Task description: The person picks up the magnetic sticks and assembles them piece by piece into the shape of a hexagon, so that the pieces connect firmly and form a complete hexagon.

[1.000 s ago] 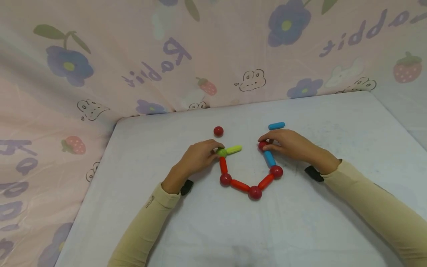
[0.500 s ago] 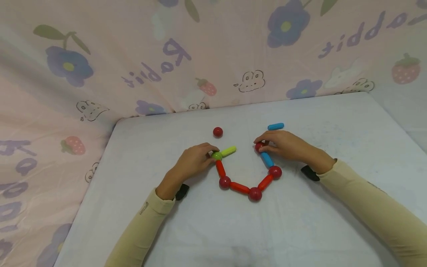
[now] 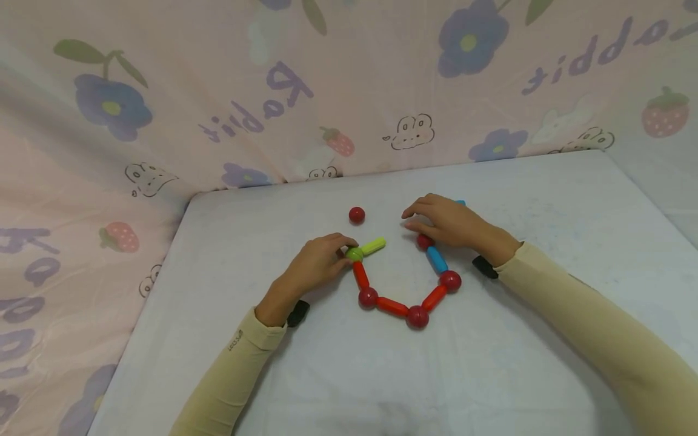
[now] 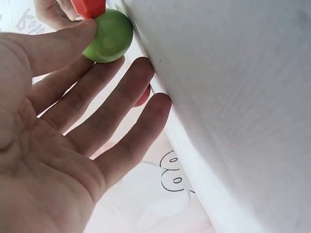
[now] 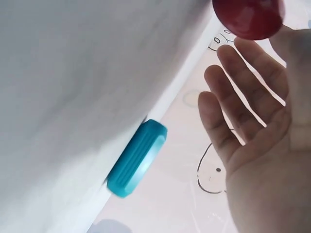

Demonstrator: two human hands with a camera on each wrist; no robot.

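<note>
My left hand pinches a green ball between thumb and fingers at the left end of a chain of toy sticks and balls. A yellow-green stick juts from that ball, and a red stick runs from it to a red ball. Further red sticks and balls curve round to a blue stick, which ends in another red ball. My right hand hovers just above and behind this end ball, its fingers spread and holding nothing. In the right wrist view the ball sits beyond the fingers.
A loose red ball lies behind the left hand. A loose blue stick rests on the white table, mostly hidden behind the right hand in the head view. A patterned cloth hangs along the table's back edge.
My right hand has let go of the red end ball and moved up and left, now covering most of the loose blue stick. Earlier, the left hand drew the green ball slightly left and nearer.
</note>
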